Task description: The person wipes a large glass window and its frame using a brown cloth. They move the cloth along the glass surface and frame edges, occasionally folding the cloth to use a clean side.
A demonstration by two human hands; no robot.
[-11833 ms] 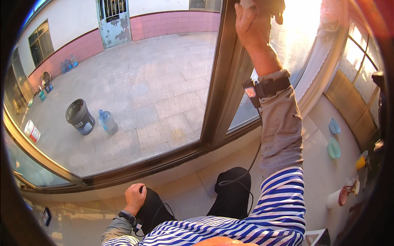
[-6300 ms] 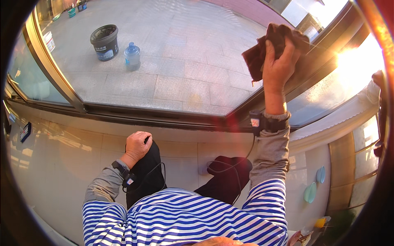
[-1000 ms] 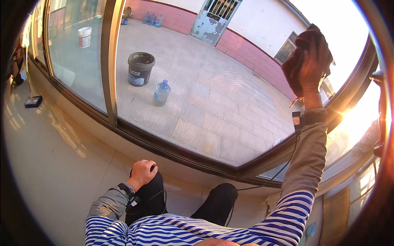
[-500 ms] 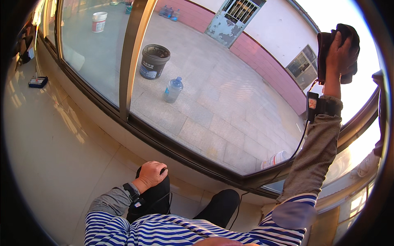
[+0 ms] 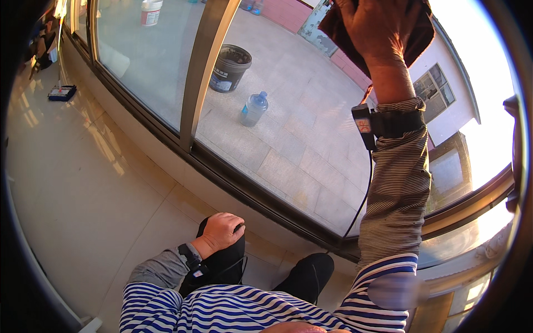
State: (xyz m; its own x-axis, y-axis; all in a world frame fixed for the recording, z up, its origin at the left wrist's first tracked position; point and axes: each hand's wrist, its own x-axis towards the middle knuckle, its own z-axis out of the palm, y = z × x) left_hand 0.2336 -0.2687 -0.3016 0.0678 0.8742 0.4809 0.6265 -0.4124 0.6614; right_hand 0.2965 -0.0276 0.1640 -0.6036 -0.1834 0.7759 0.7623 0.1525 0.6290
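My right arm is stretched up in front of the large window pane (image 5: 316,161). In my right hand (image 5: 377,33) is a folded dark cloth (image 5: 420,39), spread flat under the palm toward the glass; the top of the hand runs out of the picture. My left hand (image 5: 221,232) rests on my left knee with its fingers curled down. What lies inside those fingers, if anything, is hidden. A black band with a small box (image 5: 363,126) sits on my right wrist, and a similar band (image 5: 191,258) is on the left.
A dark metal window frame (image 5: 208,172) runs across in front of my knees. Beyond the glass stand a black bucket (image 5: 230,69), a clear blue water bottle (image 5: 254,109) and a white bucket (image 5: 151,12). A mop (image 5: 62,93) stands on the tiled floor at left.
My right hand has moved left with the cloth, and higher in view. The view has shifted slightly, too. My left hand stays on the knee.
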